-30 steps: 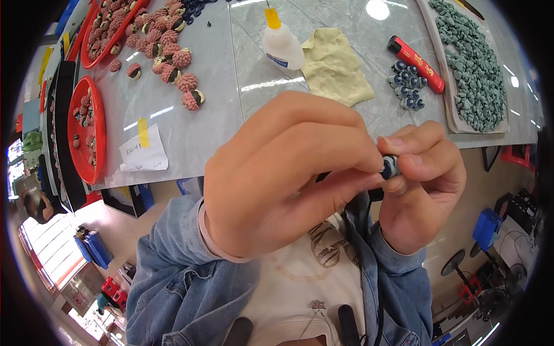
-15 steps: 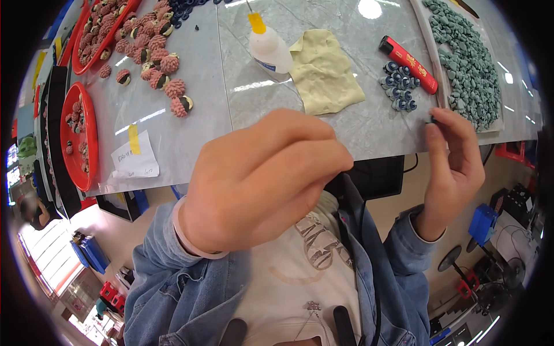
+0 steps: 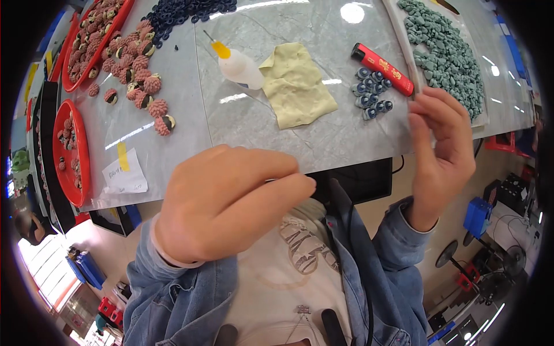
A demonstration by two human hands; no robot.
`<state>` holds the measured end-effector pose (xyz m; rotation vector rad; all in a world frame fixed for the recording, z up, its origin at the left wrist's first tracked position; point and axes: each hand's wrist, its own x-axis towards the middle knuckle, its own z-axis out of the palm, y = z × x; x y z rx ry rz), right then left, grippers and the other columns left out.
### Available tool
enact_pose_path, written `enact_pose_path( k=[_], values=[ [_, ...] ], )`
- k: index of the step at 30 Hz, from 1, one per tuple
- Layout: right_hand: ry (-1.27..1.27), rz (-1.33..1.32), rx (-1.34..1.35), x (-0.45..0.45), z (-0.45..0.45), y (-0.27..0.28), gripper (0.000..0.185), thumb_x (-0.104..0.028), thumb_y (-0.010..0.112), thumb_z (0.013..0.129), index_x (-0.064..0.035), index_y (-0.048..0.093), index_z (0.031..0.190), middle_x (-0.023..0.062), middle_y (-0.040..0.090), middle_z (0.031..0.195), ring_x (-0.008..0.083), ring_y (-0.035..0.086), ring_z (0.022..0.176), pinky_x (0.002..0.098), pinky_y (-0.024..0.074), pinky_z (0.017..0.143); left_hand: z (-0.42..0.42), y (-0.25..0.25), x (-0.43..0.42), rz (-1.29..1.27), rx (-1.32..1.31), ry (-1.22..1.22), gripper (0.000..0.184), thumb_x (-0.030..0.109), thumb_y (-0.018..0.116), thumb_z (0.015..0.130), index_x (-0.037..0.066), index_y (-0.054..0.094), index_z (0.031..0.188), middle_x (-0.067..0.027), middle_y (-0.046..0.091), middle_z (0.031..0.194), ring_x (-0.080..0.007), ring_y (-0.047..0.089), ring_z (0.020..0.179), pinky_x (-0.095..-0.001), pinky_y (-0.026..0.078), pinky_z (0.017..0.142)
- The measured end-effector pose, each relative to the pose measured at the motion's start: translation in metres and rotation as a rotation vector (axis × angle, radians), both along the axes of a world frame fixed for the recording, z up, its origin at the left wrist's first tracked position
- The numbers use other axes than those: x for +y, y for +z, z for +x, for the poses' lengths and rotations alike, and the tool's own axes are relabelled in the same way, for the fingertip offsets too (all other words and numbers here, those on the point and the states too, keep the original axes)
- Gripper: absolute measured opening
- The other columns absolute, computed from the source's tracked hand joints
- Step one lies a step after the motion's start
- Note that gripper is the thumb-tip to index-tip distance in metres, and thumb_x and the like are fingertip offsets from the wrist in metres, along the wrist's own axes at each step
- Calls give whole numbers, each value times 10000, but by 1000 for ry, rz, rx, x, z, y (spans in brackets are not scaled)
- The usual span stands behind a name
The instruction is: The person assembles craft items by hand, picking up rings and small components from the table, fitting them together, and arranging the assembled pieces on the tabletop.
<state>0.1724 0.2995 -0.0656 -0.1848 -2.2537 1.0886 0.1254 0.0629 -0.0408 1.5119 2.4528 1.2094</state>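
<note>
My left hand (image 3: 231, 202) hovers over the table's near edge, fingers curled and pressed together; whatever lies in its pinch is hidden. My right hand (image 3: 441, 153) is raised by the edge at the right, thumb and forefinger nearly meeting around a tiny dark piece that is barely visible. Just left of those fingertips stands a cluster of small blue-green pieces with dark rings (image 3: 370, 95). A red stick with a black end (image 3: 385, 70) lies beside the cluster. Further left are a crumpled pale yellow cloth (image 3: 298, 86) and a white needle-tip squeeze bottle (image 3: 239, 69).
A white-rimmed tray (image 3: 407, 43) of green stone chips borders the right side. Pink knobbly pieces (image 3: 153, 85) and dark blue rings (image 3: 164, 17) lie at the far left, near red trays (image 3: 85, 144). A paper note (image 3: 128, 176) with yellow tape lies near the front edge.
The view has shifted, so the table items appear further left and mostly lower. Both hands also appear further left, still in much the same pinched poses.
</note>
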Motion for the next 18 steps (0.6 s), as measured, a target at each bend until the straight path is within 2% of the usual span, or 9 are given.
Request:
enact_pose_path(
  k=[2,5,6,9,14,18],
  values=[
    [-22,20,29,15,2,5,187,63,566,696,-5,598,868,79,576,937,151,561,797,265,444,669,-2,8,-4,-8,4,59,284,-95,580,551,21,591,810,-103,575,751,-207,556,613,-258,436,536],
    [-201,351,-130,37,-2,19,157,3,555,735,-21,597,884,76,571,935,176,540,866,290,424,731,-8,16,-13,15,25,132,278,-107,576,554,9,591,806,-106,573,749,-204,553,611,-256,432,527],
    [-203,353,-126,40,-4,19,157,3,555,735,-21,597,884,76,571,935,176,540,866,290,424,731,-11,18,-16,38,40,172,280,-108,578,548,4,596,803,-102,572,742,-201,550,602,-256,429,512],
    [-110,687,-207,47,-13,13,154,-43,532,782,-34,591,924,66,569,978,162,516,928,274,394,805,-17,25,-23,52,82,229,273,-119,572,555,-5,599,802,-100,571,737,-194,547,604,-245,419,499],
    [-124,630,-210,54,-16,13,139,-24,551,760,-37,596,890,79,577,933,170,532,887,265,401,777,-26,37,-36,-15,164,306,238,-137,551,618,-11,594,815,-95,577,752,-157,536,641,-210,388,508],
    [-162,410,-237,54,-14,12,129,-8,566,745,-30,600,867,72,584,906,164,541,848,257,408,755,-38,42,-47,-47,150,389,191,-105,550,678,-4,590,835,-71,587,773,-107,517,643,-195,362,507]
  ],
)
